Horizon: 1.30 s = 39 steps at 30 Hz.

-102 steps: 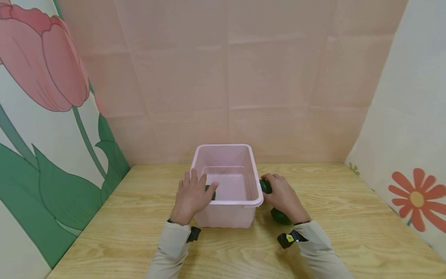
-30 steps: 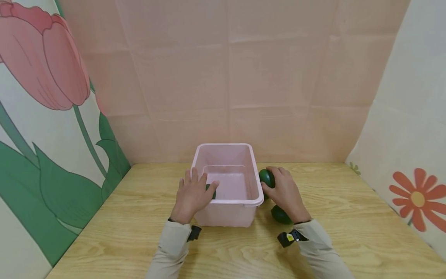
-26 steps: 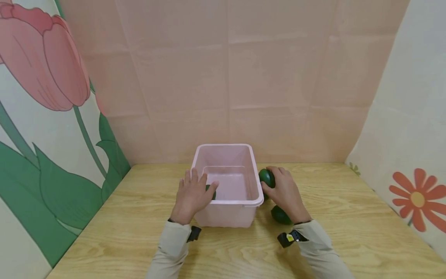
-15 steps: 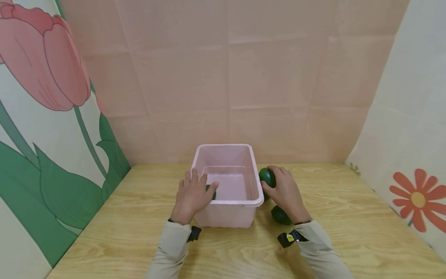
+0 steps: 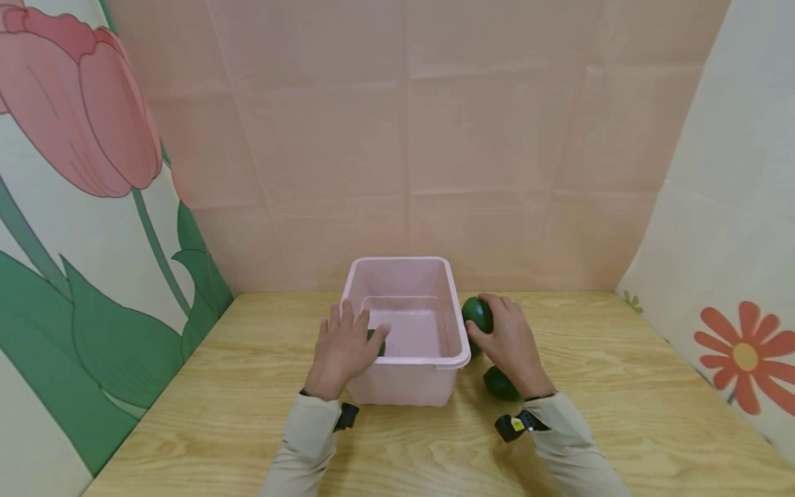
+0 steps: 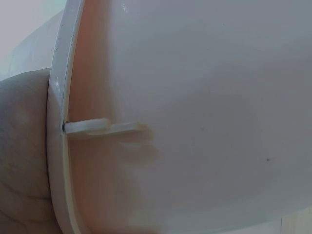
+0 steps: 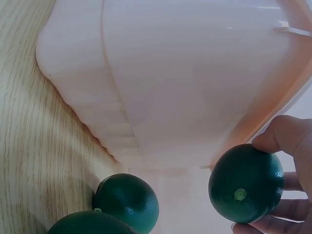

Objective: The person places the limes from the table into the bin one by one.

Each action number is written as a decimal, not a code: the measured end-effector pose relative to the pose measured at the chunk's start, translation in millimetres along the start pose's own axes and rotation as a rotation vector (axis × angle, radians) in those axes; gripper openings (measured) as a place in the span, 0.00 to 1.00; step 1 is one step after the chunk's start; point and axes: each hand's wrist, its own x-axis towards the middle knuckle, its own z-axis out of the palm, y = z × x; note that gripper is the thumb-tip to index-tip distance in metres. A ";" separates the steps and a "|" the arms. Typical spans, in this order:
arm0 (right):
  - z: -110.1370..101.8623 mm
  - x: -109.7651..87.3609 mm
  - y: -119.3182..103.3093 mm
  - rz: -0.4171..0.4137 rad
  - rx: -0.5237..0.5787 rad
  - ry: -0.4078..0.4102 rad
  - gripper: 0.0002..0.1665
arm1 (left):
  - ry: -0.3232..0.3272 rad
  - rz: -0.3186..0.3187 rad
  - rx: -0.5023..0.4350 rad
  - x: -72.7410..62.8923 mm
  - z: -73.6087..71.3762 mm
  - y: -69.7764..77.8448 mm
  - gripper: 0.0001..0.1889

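A light pink plastic box point(image 5: 397, 384) stands on the table. My left hand point(image 5: 340, 352) lies over its near left rim, fingers straight and spread; part of a dark green fruit point(image 5: 376, 342) shows inside the box beside the thumb. Just outside the right wall, my right hand point(image 5: 509, 339) grips a glossy, egg-shaped dark green fruit point(image 7: 246, 184) between thumb and fingers, held above the table in the right wrist view. Beneath it, a second such fruit point(image 7: 129, 202) sits beside the box. Another fruit point(image 5: 502, 384) lies on the table closer to the right wrist.
The wooden tabletop point(image 5: 248, 414) runs back to a pinkish fabric backdrop point(image 5: 404, 138). A tulip-printed panel point(image 5: 81, 207) borders the left, and a flower-printed one point(image 5: 733, 228) the right. The box's raised rim point(image 5: 458, 304) lies between the two hands.
Compared with the oldest frame, my right hand has lifted its fruit higher beside the box, and a fruit below it now shows. Over the last second both hands have stayed almost still.
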 end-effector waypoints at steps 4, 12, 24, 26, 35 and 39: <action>-0.1 -0.1 0.0 0.001 0.009 0.010 0.31 | 0.002 0.000 0.003 0.2 0.1 0.1 0.35; -0.2 -0.4 -0.4 -0.002 0.015 0.034 0.31 | 0.006 0.001 0.016 0.5 0.4 0.0 0.35; 0.0 -1.8 -2.5 0.003 0.022 0.076 0.29 | 0.001 0.005 0.000 -0.4 0.6 -0.3 0.35; 0.3 -1.7 -2.8 0.000 0.026 0.084 0.29 | 0.002 0.006 0.000 -0.4 0.5 -0.3 0.35; 0.8 -0.3 -3.0 -0.030 0.054 0.155 0.29 | 0.002 0.007 0.001 -0.9 -0.6 0.1 0.35; 1.1 0.4 -2.5 -0.060 0.065 0.195 0.29 | 0.000 0.006 0.000 -0.7 -1.0 0.2 0.35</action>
